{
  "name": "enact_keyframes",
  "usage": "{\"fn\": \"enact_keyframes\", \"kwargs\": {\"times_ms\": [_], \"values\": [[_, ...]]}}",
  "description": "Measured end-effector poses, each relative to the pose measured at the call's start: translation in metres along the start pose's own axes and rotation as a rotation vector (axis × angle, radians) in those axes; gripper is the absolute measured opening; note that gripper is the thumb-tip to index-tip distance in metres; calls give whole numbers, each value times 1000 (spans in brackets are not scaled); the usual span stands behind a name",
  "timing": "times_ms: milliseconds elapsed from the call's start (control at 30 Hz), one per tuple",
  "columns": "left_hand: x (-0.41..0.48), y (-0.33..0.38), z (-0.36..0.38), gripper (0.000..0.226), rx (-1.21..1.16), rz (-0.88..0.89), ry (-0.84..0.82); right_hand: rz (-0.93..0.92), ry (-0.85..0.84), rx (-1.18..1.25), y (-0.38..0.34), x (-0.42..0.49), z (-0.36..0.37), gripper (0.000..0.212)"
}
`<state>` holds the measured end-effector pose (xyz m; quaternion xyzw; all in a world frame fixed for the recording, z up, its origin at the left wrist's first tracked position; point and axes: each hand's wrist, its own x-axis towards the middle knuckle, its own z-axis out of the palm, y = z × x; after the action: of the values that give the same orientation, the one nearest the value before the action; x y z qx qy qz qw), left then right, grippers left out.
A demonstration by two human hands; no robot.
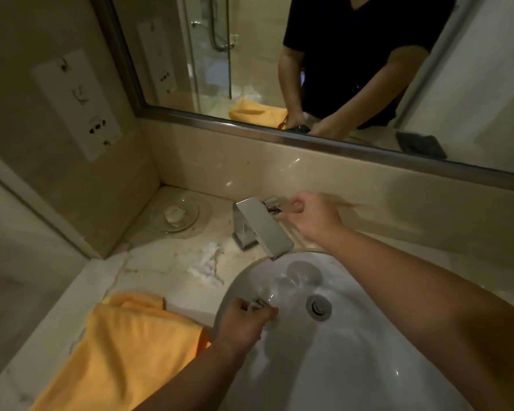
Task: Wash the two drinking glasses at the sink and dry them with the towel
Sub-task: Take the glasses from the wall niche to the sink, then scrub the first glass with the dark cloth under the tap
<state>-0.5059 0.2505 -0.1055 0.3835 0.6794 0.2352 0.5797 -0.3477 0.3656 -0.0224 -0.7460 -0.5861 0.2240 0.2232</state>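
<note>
My left hand (pixel 244 318) reaches into the white sink (pixel 368 366) and grips a clear drinking glass (pixel 275 287) by its near end, fingers curled round it. The glass lies tilted under the spout. A second clear glass (pixel 304 271) sits in the basin just beyond it, below the chrome faucet (pixel 261 223). My right hand (pixel 312 215) is up at the back of the faucet, its fingers curled on the faucet handle (pixel 275 203); it is motion-blurred. An orange towel (pixel 125 351) lies on the counter left of the sink. No running water can be made out.
The drain (pixel 318 308) is right of the glasses. A glass soap dish (pixel 175 216) sits in the back left corner, with crumpled white tissue (pixel 208 262) between it and the sink. A socket panel (pixel 77 102) is on the left wall; a mirror (pixel 279 69) spans the back.
</note>
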Motion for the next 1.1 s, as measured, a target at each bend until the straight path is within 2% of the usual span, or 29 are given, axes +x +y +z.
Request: {"fn": "enact_keyframes", "kwargs": {"times_ms": [67,200,467,533,600,667,800,900,1000,1100], "values": [[3,3,3,33,3,1,5,-57,-32,-112,5,10,-1,17],[1,2,8,35,13,1,-14,-98,-39,-146,11,19,2,13],[-20,-18,17,36,123,-66,-143,-32,114,-274,20,25,9,19],[-25,-23,16,35,122,-64,-150,-18,133,-175,21,16,10,30],[-28,-24,14,33,125,-38,-149,-2,102,58,29,-6,0,41],[-31,-22,15,34,144,3,-155,33,66,248,47,-42,-23,38],[-29,-16,38,40,182,1,-196,201,101,304,124,-138,-76,7],[-28,-10,73,49,167,-49,-288,430,181,285,172,-222,-101,18],[-35,-1,112,39,152,-79,-364,598,263,191,202,-291,-102,29],[-44,3,144,37,178,-70,-426,657,157,-5,223,-335,-81,17]]}}
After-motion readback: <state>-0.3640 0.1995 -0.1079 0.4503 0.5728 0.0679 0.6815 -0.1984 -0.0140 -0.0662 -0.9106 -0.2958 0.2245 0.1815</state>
